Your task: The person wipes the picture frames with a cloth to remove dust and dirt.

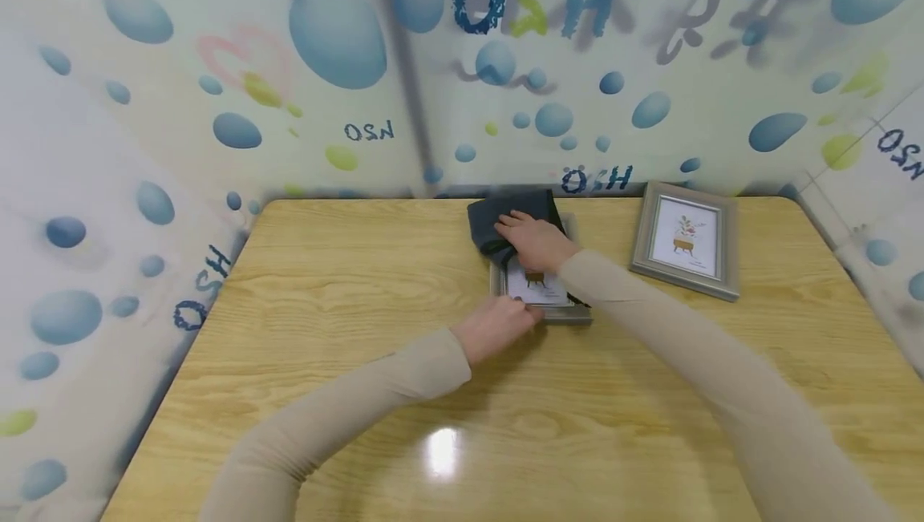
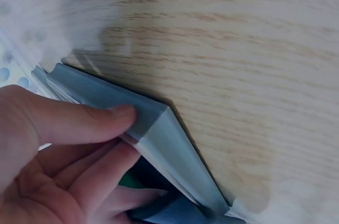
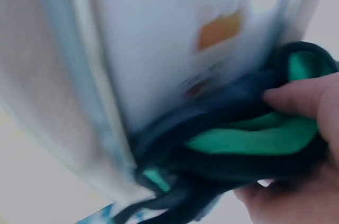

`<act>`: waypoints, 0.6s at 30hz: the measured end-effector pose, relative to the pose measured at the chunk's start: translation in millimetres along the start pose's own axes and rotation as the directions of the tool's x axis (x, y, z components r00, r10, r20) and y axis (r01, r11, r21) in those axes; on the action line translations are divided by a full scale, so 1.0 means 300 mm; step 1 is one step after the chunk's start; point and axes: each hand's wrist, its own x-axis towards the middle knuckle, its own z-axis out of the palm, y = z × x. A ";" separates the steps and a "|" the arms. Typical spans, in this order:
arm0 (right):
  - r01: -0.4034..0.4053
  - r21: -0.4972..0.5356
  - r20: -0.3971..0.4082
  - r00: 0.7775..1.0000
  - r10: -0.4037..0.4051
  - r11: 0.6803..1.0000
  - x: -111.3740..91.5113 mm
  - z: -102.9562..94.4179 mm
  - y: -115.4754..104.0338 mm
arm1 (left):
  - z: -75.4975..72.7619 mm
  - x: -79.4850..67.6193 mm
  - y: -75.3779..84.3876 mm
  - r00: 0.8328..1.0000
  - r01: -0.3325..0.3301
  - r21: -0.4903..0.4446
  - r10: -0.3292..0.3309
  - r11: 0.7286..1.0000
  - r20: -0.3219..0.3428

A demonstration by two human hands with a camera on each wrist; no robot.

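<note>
A grey picture frame [image 1: 569, 315] with a plant print lies near the back of the table. My left hand [image 1: 496, 328] is at its near-left corner; in the left wrist view the thumb presses the frame's edge [image 2: 177, 152], with the fingers curled at the other side. Over the frame's far part lies a bunched dark cloth [image 1: 508, 213]. My right hand [image 1: 540, 243] is on this cloth. The right wrist view shows its green inner side [image 3: 254, 139] and the fingers holding a fold against the frame's front. That view is blurred.
Another grey picture frame [image 1: 731, 253] with a similar print lies at the back right of the wooden table [image 1: 346, 281]. A wall [image 1: 447, 105] patterned with blue drops stands right behind the table's far edge. Light glares off the tabletop near the front.
</note>
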 end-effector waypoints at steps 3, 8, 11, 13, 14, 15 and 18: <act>-0.037 -0.041 -0.027 0.999 0.036 0.998 0.034 0.004 0.036 | -0.003 -0.005 -0.009 1.000 0.001 -0.039 -0.001 0.999 0.012; -0.087 -0.037 -0.013 0.996 0.087 0.995 0.026 0.005 0.066 | 0.010 -0.010 -0.021 1.000 0.007 -0.065 -0.007 0.998 0.013; -0.104 -0.074 -0.014 0.995 0.103 0.992 0.000 0.008 0.063 | 0.015 -0.019 -0.028 1.000 0.016 -0.050 -0.015 0.999 0.014; -0.091 -0.105 -0.008 0.996 0.091 0.990 -0.025 0.013 0.055 | 0.016 -0.022 -0.030 1.000 0.011 -0.021 -0.010 1.000 0.012; -0.073 -0.118 -0.005 0.997 0.073 0.990 -0.038 0.017 0.049 | 0.016 -0.023 -0.030 1.000 0.006 0.003 -0.006 1.000 0.014; -0.049 -0.120 0.000 0.999 0.049 0.992 -0.052 0.020 0.042 | 0.016 -0.023 -0.029 1.000 0.000 0.025 0.000 1.000 0.018; 0.045 -0.064 0.021 0.999 -0.043 0.997 -0.097 0.023 0.014 | 0.013 -0.023 -0.027 0.999 -0.018 0.079 0.015 0.997 0.033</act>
